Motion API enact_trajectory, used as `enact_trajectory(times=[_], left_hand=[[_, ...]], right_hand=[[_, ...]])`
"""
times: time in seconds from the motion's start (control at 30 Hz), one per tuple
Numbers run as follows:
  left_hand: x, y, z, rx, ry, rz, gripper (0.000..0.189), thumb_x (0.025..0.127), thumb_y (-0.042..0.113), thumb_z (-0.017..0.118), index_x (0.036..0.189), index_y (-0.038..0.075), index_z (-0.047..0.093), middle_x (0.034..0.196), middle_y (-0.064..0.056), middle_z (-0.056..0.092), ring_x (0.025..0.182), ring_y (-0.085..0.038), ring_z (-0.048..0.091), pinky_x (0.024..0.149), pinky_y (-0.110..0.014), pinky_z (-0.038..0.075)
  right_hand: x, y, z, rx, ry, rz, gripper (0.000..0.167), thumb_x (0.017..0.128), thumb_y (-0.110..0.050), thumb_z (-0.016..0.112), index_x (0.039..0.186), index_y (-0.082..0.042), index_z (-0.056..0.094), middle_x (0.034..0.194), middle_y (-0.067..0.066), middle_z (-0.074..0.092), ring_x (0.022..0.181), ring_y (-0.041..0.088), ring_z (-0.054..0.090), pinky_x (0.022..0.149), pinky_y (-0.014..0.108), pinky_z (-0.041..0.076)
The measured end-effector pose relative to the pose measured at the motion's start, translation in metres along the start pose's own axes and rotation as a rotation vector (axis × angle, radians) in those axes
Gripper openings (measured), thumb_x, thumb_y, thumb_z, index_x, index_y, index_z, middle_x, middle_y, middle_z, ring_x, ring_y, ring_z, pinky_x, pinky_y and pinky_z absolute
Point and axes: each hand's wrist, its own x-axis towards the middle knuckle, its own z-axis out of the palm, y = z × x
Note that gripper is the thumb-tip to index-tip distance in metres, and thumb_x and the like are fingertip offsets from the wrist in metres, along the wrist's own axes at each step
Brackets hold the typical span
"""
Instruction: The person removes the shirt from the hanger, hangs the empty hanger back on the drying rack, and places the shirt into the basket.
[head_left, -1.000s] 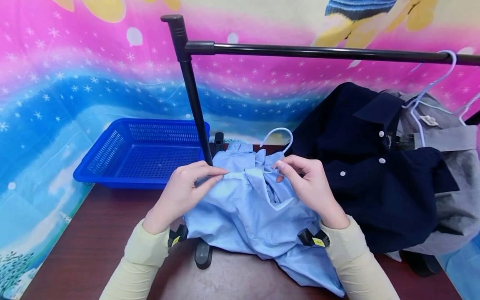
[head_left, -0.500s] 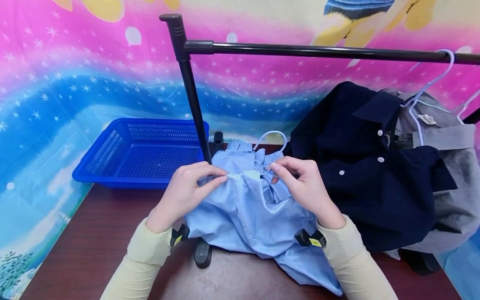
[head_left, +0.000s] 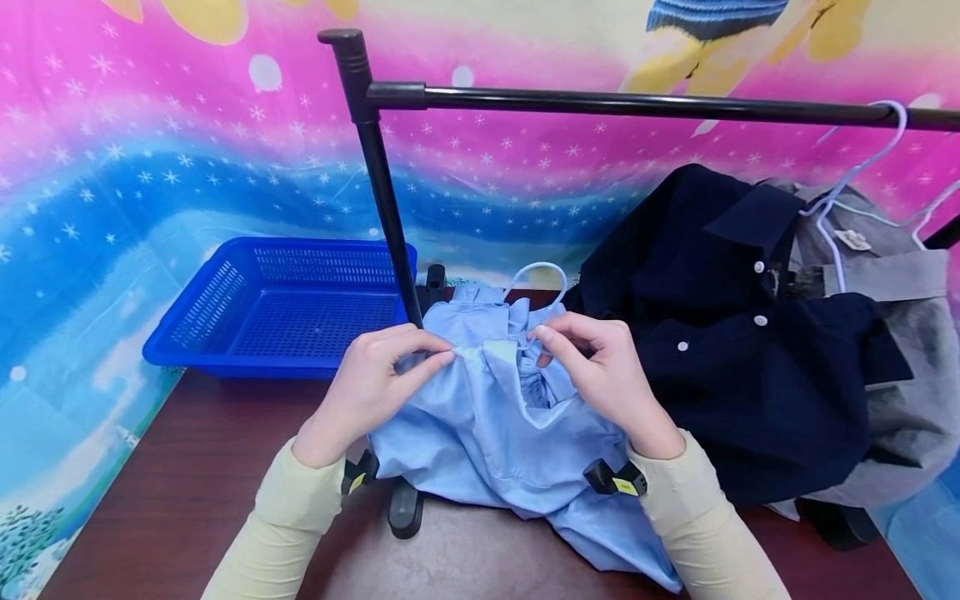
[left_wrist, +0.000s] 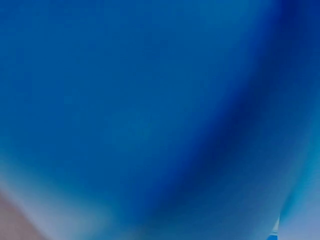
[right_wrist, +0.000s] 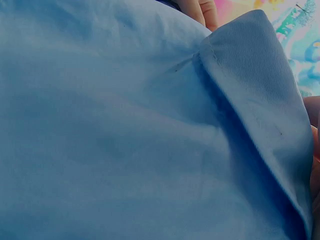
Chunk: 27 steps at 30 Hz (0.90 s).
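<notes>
Light-blue shirt (head_left: 480,433) is pinched by left grip (head_left: 371,379).

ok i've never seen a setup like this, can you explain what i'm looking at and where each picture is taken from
There's no robot here: a person works with bare hands and wears three cameras. The big picture comes from the head, looking forward and down. The other two come from the wrists; you can see a black wrist camera below the right hand. The left wrist picture is mostly blurred blue; the right wrist one shows cloth up close.

On the table lie a light blue garment and, to the left, a blue basket. A black rack stands there too, with a navy shirt hanging from its bar.

The left hand pinches the garment; the right seems to pinch its hanger.
</notes>
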Motion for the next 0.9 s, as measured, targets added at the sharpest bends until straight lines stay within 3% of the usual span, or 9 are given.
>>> enact_trajectory(times=[0.33,0.53,0.7,0.9], left_hand=[[0.001,0.007,0.008,0.03,-0.03,-0.034,0.007,0.096,0.022,0.075,0.101,0.019,0.078,0.097,0.013,0.07,0.089,-0.003,0.064,0.076,-0.03,0.053],[0.002,0.009,0.009,0.022,-0.038,-0.02,0.007,0.096,0.021,0.074,0.102,0.018,0.077,0.098,0.011,0.071,0.089,-0.004,0.064,0.076,-0.03,0.053],[0.004,0.007,0.012,0.015,-0.017,0.009,0.007,0.096,0.02,0.074,0.101,0.018,0.077,0.096,0.011,0.071,0.083,-0.005,0.062,0.071,-0.029,0.051],[0.004,0.002,0.014,0.033,0.043,0.037,0.006,0.095,0.02,0.076,0.1,0.018,0.077,0.096,0.01,0.071,0.084,-0.005,0.064,0.071,-0.029,0.052]], right_hand=[[0.002,-0.003,0.008,-0.006,-0.034,-0.011,0.016,0.096,-0.001,0.069,0.094,-0.013,0.079,0.077,-0.007,0.07,0.059,0.022,0.06,0.05,0.028,0.042],[0.003,-0.002,0.012,-0.03,-0.033,-0.018,0.014,0.098,-0.007,0.069,0.093,-0.016,0.078,0.077,-0.006,0.07,0.057,0.015,0.057,0.049,0.027,0.041],[0.005,-0.003,0.011,-0.058,-0.011,-0.039,0.013,0.097,-0.007,0.071,0.094,-0.016,0.08,0.078,0.001,0.07,0.063,0.009,0.053,0.056,0.027,0.043],[0.003,-0.002,0.003,-0.114,-0.043,0.029,0.01,0.097,-0.015,0.073,0.103,-0.018,0.081,0.092,-0.009,0.073,0.077,0.009,0.06,0.067,0.027,0.049]])
